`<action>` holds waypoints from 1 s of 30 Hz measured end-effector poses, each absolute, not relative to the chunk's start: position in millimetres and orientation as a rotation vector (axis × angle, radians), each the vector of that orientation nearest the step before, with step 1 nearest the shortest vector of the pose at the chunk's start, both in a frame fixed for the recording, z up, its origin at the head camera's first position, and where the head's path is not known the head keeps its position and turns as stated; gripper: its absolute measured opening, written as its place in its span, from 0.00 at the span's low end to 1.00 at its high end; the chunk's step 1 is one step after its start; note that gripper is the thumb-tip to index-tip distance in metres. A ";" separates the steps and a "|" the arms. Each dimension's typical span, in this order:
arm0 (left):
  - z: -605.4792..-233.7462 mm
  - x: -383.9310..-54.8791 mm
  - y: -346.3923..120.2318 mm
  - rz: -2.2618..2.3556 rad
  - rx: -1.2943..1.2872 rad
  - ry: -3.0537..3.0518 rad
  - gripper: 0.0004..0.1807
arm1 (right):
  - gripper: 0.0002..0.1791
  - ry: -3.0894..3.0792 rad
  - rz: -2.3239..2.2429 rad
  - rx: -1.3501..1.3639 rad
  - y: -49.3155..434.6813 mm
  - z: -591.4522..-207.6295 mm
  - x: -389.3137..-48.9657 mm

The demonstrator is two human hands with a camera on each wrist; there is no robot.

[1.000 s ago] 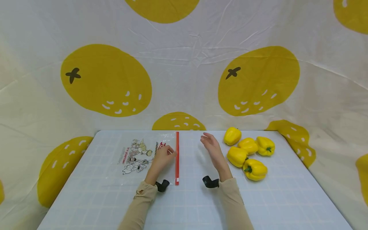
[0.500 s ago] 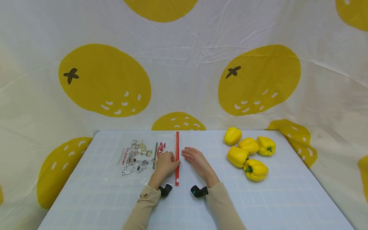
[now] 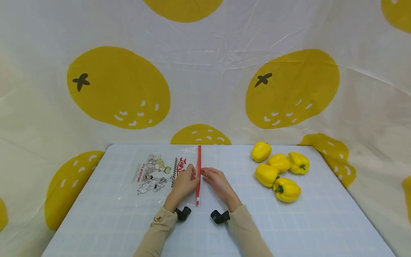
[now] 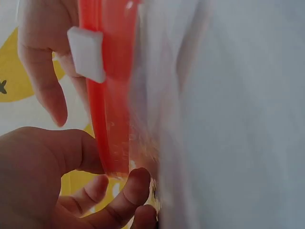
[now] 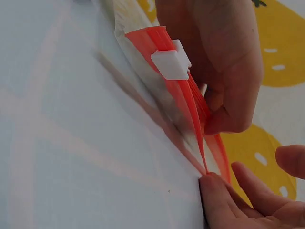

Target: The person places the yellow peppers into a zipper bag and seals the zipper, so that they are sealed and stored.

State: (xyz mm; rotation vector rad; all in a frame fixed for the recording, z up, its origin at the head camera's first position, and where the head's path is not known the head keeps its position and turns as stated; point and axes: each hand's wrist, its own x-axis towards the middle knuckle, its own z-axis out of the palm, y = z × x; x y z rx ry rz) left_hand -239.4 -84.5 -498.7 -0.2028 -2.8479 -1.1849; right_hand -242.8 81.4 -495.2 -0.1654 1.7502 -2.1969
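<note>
In the head view a clear plastic slider bag [image 3: 155,175] with printed cartoon figures lies on the left half of the table. Along its right side runs a red zipper strip [image 3: 198,157], lifted a little off the tabletop. My left hand [image 3: 184,182] pinches this strip near its middle, thumb against bent fingers. From the other side my right hand [image 3: 219,182] reaches in, its fingertips [image 5: 212,183] right at the strip and its thumb apart. A white slider [image 5: 170,64] sits near one end. Two red layers show in the right wrist view, bowed apart.
Several yellow bell peppers [image 3: 266,175] are grouped on the right side of the table [image 3: 289,228]. A pale curtain [image 3: 205,89] with large yellow fruit prints hangs behind and at both sides. Black wrist cameras [image 3: 219,216] sit beside each wrist.
My right hand has come left and nearer to me, from beside the peppers to the red strip. My left hand has moved slightly right and taken hold of the strip, which now stands raised and slanted.
</note>
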 end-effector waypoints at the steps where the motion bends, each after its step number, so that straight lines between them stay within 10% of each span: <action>1: -497.9 -239.7 -84.1 -1.182 -0.221 -2.849 0.09 | 0.23 1.748 -2.199 -0.163 81.0 -494.6 -242.5; 30: -466.6 -224.0 -92.1 -1.065 -0.684 -3.128 0.09 | 0.21 1.949 -2.067 -0.239 75.4 -496.3 -234.3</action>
